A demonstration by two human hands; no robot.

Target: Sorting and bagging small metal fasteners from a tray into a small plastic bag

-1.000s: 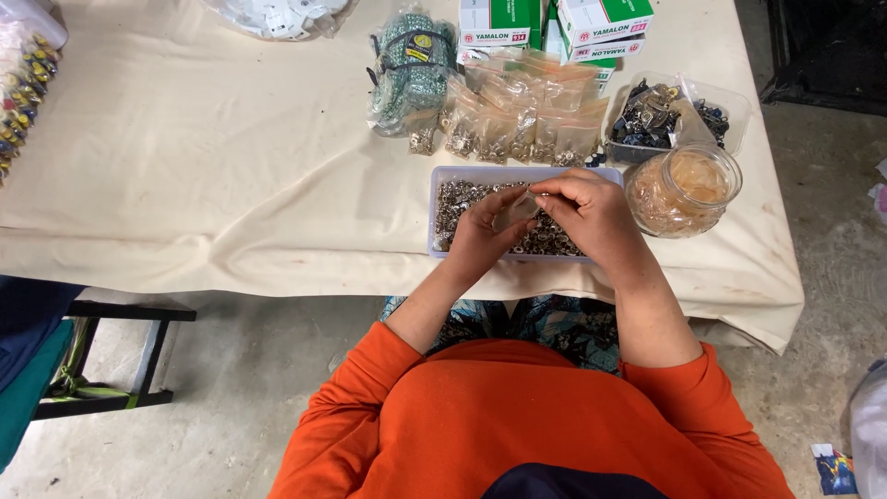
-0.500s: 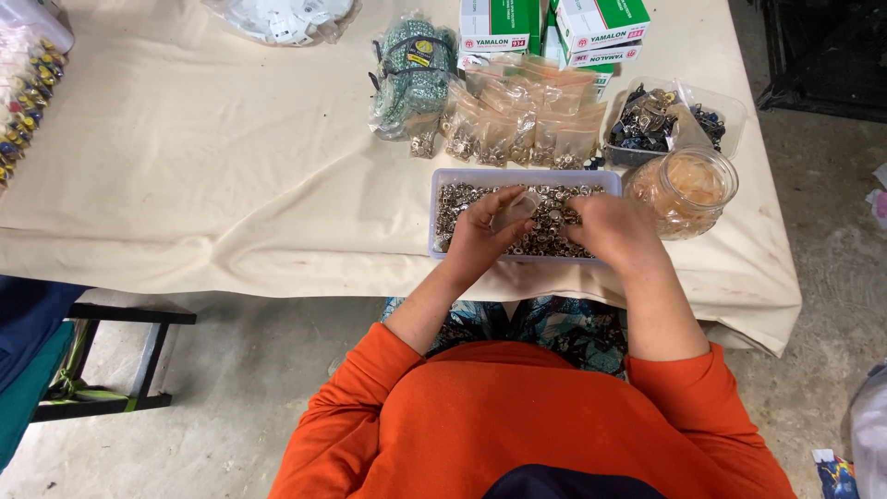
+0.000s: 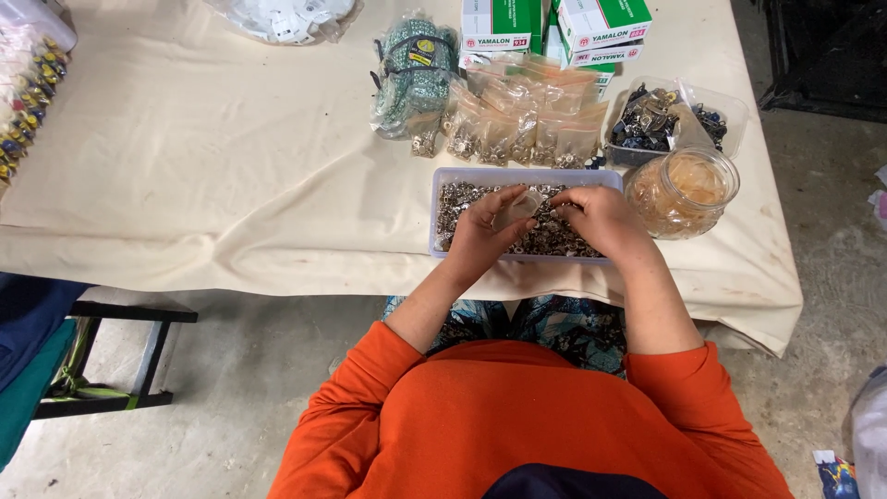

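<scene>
Cream cloth is covering a table (image 3: 231, 185) seen from above by the head camera, with grey concrete floor showing below and to the right of it. A person in an orange long-sleeved top is sitting at the near edge, both forearms reaching forward over the cloth.

Directly ahead, a shallow clear plastic tray (image 3: 443, 177) is lying on the cloth, filled with small silver metal pieces. Both hands are hovering over this tray. The left hand (image 3: 480, 236) is pinching a small clear plastic bag (image 3: 519, 205) between thumb and fingertips, holding it just above the metal pieces. The right hand (image 3: 601, 220) is sitting just beside it with fingers curled inward and fingertips drawn together at the bag's edge; whether they are gripping a piece cannot be told.

Just right of the tray, a round clear jar (image 3: 684, 192) of pale amber contents is standing upright. Behind the tray, a row of small filled clear bags (image 3: 522, 125) is lying, with a green mesh bundle (image 3: 411, 79) to their left, green-and-white boxes (image 3: 554, 23) further back, and a clear tub of dark metal parts (image 3: 670, 115) to the right.
</scene>
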